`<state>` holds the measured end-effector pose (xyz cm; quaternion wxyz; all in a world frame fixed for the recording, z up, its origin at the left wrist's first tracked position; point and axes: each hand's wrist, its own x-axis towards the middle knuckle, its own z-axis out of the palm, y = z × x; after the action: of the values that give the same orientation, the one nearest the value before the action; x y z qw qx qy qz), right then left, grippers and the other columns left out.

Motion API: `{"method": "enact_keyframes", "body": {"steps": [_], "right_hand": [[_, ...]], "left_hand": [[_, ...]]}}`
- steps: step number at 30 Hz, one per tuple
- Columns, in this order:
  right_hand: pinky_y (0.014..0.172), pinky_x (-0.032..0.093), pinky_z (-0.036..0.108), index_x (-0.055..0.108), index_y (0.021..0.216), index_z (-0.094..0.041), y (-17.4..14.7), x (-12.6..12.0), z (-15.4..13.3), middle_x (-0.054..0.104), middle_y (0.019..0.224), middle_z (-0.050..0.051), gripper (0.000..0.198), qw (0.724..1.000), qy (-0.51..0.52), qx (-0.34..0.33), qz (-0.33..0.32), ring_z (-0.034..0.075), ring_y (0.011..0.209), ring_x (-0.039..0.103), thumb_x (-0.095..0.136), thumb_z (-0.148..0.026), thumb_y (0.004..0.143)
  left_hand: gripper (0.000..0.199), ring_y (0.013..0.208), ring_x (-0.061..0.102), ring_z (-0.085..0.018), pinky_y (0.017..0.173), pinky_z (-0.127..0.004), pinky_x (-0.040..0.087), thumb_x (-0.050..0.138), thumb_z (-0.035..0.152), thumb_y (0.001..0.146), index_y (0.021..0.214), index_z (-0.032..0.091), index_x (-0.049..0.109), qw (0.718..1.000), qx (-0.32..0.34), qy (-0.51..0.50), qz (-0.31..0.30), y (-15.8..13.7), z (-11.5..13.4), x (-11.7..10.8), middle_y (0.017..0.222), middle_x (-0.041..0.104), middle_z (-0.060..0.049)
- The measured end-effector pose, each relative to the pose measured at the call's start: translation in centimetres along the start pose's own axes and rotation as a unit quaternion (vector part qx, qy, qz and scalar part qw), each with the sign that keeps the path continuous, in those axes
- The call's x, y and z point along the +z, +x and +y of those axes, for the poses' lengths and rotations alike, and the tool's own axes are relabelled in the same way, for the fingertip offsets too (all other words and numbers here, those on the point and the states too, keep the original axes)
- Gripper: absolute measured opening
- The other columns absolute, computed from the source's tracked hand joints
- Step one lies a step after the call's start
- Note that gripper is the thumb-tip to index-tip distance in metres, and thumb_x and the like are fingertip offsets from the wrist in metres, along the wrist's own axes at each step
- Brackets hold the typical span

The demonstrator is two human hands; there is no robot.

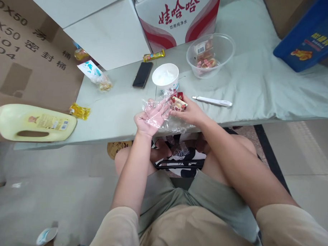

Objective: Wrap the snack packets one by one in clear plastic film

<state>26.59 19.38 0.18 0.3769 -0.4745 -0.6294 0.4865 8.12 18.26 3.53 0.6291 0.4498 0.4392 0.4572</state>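
Over the near edge of the worktop, draped in pale green cloth (113,117), a small red-and-cream printed packet (179,104) is pinched between the thumb and fingers of the right hand (191,111). The left hand (149,119) is held mostly open, palm up, with crinkled clear plastic film (157,119) spread across it; whether the film is gripped cannot be told. A round white paper cup (165,77) is set just beyond the hands. Toward the far edge, a slim black phone (142,75) and a round clear plastic tub (227,50) are placed.
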Motion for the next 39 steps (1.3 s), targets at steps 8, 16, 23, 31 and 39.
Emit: {"method": "enact_keyframes", "body": {"steps": [8,16,23,31,39], "right_hand": [[0.094,0.059,0.047,0.068,0.109,-0.019,0.0,0.0,-1.2,0.075,0.115,0.011,0.032,0.976,0.193,0.090,0.047,0.029,0.106,0.071,0.069,-0.032,0.079],[0.093,0.059,0.050,0.067,0.100,-0.020,0.6,0.5,-0.3,0.076,0.107,0.010,0.030,0.958,0.228,0.142,0.104,0.031,0.104,0.072,0.072,-0.027,0.071],[0.087,0.062,0.042,0.067,0.101,-0.022,0.7,0.7,-0.3,0.077,0.106,0.005,0.039,0.944,0.267,0.123,0.148,0.026,0.099,0.073,0.078,-0.030,0.065],[0.072,0.062,0.031,0.063,0.089,-0.025,0.1,-1.1,-1.0,0.075,0.093,-0.001,0.034,0.909,0.321,0.050,0.262,0.019,0.086,0.073,0.082,-0.035,0.062],[0.080,0.063,0.039,0.060,0.094,-0.021,3.2,-8.8,-4.9,0.073,0.094,0.000,0.020,0.917,0.109,0.060,0.380,0.017,0.088,0.073,0.061,-0.011,0.077]], "left_hand": [[0.033,0.124,0.064,-0.037,0.086,-0.054,0.059,0.050,0.031,0.063,0.092,0.023,0.064,0.996,0.037,0.021,0.077,1.0,-0.2,-3.1,0.117,0.073,-0.014],[0.031,0.121,0.066,-0.036,0.087,-0.053,0.059,0.051,0.036,0.066,0.088,0.023,0.067,0.996,0.014,-0.030,0.084,0.7,-0.9,-5.0,0.116,0.074,-0.013],[0.028,0.125,0.064,-0.033,0.087,-0.043,0.060,0.053,0.026,0.062,0.087,0.022,0.065,0.965,-0.005,-0.227,0.130,0.2,-0.6,-5.7,0.119,0.071,-0.011],[0.039,0.124,0.065,-0.031,0.084,-0.039,0.060,0.053,0.022,0.062,0.099,0.026,0.066,0.936,0.028,-0.315,0.153,1.3,0.8,-8.4,0.118,0.071,-0.008],[0.055,0.128,0.062,-0.031,0.094,-0.048,0.058,0.049,0.023,0.058,0.110,0.032,0.065,0.943,0.015,-0.321,0.092,1.5,1.4,-8.3,0.120,0.070,-0.005]]}}
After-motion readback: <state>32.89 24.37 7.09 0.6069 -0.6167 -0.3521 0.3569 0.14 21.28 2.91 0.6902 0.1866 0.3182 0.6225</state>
